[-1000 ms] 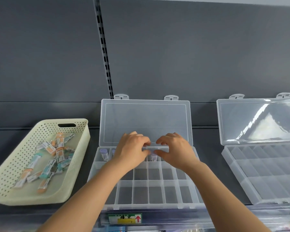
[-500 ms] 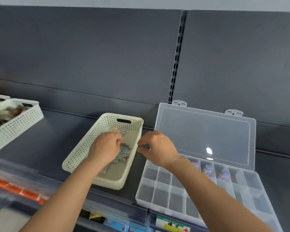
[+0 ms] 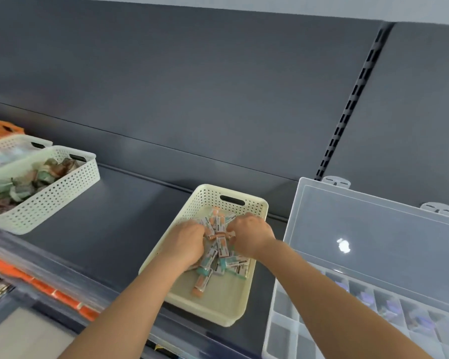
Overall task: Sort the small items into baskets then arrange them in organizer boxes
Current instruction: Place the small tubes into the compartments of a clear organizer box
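Packets (image 3: 219,244) in cream basket (image 3: 218,304): left hand (image 3: 186,242) and right hand (image 3: 252,235), each grip closed on some. Likely gathering them for organizer box (image 3: 373,229) at 3 o'clock.

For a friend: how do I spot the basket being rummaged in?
On the dark shelf, find the clear organizer box, lid up. The cream basket sits left of it. Unlike the white basket further left, the left hand and right hand are in it.
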`<control>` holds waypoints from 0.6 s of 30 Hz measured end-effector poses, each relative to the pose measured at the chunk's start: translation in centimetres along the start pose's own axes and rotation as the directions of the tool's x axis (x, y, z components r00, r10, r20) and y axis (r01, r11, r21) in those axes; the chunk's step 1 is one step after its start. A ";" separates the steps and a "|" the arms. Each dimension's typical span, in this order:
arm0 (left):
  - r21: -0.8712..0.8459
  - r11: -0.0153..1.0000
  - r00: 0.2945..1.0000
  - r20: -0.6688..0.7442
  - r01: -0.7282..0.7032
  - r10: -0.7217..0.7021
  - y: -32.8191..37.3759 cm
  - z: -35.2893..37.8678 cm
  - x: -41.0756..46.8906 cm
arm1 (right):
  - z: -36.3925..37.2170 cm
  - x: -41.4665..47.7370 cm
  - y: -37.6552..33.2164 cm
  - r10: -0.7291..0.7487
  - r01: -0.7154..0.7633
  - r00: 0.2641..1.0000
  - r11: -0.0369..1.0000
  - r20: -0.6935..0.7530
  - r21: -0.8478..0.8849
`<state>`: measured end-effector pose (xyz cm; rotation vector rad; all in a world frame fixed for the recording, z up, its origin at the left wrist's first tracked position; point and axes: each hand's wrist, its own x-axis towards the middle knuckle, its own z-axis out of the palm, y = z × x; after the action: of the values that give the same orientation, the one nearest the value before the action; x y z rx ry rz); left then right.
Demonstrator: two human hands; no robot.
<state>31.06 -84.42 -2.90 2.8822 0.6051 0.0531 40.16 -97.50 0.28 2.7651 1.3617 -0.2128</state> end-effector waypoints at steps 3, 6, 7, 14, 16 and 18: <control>0.042 0.998 0.998 -0.031 -0.044 0.045 -0.3 0.1 1.2 | 0.2 1.8 0.1 0.025 -0.026 0.998 0.999 0.056 0.024; 0.031 0.994 0.995 -0.010 -0.103 0.104 -0.4 0.4 2.0 | 0.2 3.1 -0.3 0.030 -0.032 0.998 0.999 0.062 0.027; 0.028 0.991 0.991 -0.008 -0.133 0.133 -0.6 0.6 2.2 | 0.1 3.4 -0.5 0.022 -0.024 0.997 0.999 0.074 0.024; -0.049 0.997 0.983 0.170 -0.063 0.071 -1.1 0.2 2.9 | 0.0 2.7 -1.2 -0.148 0.137 0.958 0.989 0.247 0.058; -0.050 0.997 0.963 0.263 -0.050 0.062 -1.1 -0.2 2.9 | 0.1 2.3 -1.6 -0.165 0.158 0.951 0.986 0.263 0.048; -0.070 0.997 0.943 0.327 -0.036 0.057 -1.0 -0.2 2.6 | 0.4 2.1 -2.0 -0.166 0.171 0.941 0.985 0.294 0.007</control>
<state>33.01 -82.47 -2.88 2.7532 0.4616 -0.3885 39.82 -94.67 -0.41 2.4728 1.5054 -0.5893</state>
